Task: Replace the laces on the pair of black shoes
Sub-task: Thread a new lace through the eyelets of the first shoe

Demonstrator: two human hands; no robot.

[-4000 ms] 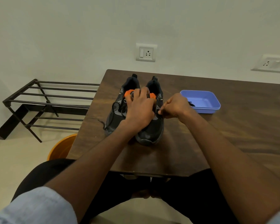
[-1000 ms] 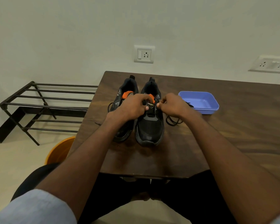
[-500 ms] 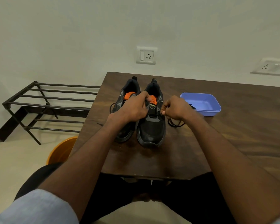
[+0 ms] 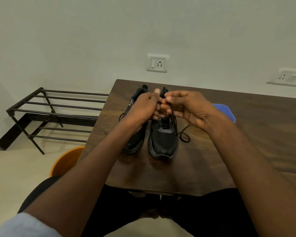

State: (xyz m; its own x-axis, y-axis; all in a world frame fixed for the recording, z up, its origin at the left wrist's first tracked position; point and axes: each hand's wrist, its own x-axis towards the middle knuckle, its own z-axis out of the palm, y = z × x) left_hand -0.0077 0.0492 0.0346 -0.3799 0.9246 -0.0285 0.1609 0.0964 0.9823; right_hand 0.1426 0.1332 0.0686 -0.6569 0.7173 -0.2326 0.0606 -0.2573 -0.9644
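- Together above the right shoe (image 4: 163, 141): left hand (image 4: 142, 108) and right hand (image 4: 191, 106), each pinching the black lace (image 4: 184, 136).
- Side by side near the tabletop's (image 4: 246, 134) far left corner: both shoes.

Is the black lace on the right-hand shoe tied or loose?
Loose: the black lace trails onto the wooden table beside the right black shoe, untied.

A seated person wears a pale blue sleeve (image 4: 22, 224) pushed up past the elbow, bare forearms, and black trousers (image 4: 123, 212)
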